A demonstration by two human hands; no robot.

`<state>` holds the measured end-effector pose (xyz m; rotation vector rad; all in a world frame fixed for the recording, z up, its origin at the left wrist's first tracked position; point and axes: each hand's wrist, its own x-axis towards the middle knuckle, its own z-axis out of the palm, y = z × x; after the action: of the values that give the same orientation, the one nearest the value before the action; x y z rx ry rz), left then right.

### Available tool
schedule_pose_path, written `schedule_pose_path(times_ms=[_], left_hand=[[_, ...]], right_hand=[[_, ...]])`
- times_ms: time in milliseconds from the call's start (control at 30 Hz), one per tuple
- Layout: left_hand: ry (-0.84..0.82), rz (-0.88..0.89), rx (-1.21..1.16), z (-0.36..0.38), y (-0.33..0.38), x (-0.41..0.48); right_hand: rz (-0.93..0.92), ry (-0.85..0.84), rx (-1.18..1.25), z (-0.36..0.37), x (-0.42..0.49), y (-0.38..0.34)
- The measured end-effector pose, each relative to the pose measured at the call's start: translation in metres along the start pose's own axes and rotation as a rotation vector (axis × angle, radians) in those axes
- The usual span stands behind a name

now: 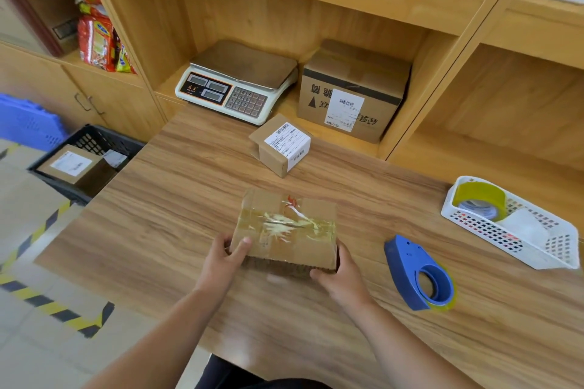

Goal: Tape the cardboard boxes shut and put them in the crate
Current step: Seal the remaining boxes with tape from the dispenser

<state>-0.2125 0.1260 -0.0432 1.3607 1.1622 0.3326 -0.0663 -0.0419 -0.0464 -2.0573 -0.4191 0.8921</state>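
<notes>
**Taped cardboard box [286, 227] held by both hands at the near middle of the desk [177, 199]**

The box is clasped at its near corners – the left hand [221, 262] with thumb laid on top, the right hand [343, 275] curled round the edge – so each grip is closed on cardboard. The black crate [94, 140] is set low beside the desk's left edge, well apart. Because only the near end is held, the box may be tipped or dropped in transfer; the wrinkled tape may also be lifted.

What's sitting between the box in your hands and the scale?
A small labelled box stands on the table between the held box and scale; head view shows it.
</notes>
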Motion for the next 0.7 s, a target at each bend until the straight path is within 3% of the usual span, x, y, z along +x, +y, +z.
schedule_pose_path(times_ms=[300, 467, 700], left_hand=[[0.015, 0.134, -0.148, -0.001, 0.033, -0.008], [-0.029, 0.202, -0.161, 0.003, 0.046, -0.012], [-0.07, 0.148, -0.07, 0.004, 0.039, -0.003]], right_hand=[[-0.094, 0.161, 0.178, -0.024, -0.001, -0.034], [-0.149, 0.207, 0.131, -0.034, -0.006, -0.044], [-0.107, 0.125, 0.138, -0.031, -0.007, -0.04]])
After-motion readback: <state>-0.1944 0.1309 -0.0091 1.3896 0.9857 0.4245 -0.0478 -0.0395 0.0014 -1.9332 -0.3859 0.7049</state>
